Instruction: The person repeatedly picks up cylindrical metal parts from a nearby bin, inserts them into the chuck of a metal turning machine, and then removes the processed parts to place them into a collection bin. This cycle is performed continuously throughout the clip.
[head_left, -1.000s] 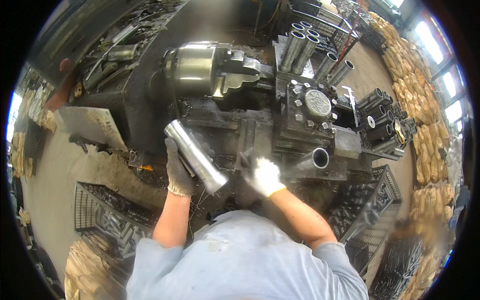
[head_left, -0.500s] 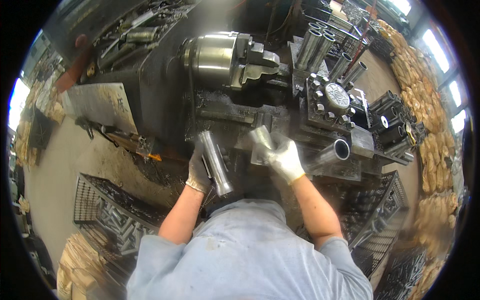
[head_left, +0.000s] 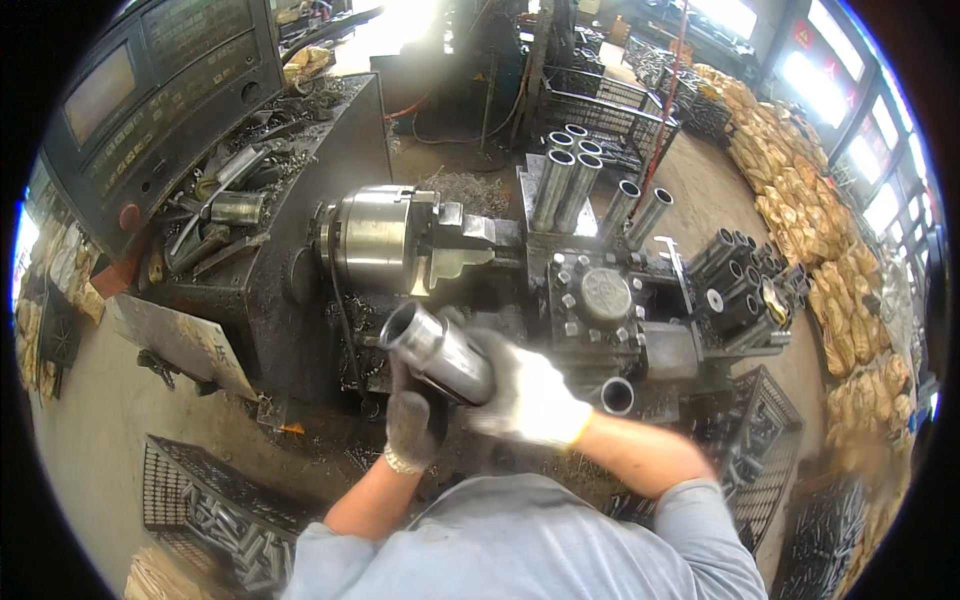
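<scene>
Head view: steel tube held before the lathe

Lathe fills the middle, its chuck facing right. Just below the chuck, the steel tube lies tilted, grasped by the white-gloved right hand and the grey-gloved left hand.

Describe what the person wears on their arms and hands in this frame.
The left hand wears a dark grey knit work glove with a lighter cuff; the right hand wears a white knit glove with a yellowish cuff edge. Both forearms are bare below short grey-blue sleeves.
</scene>
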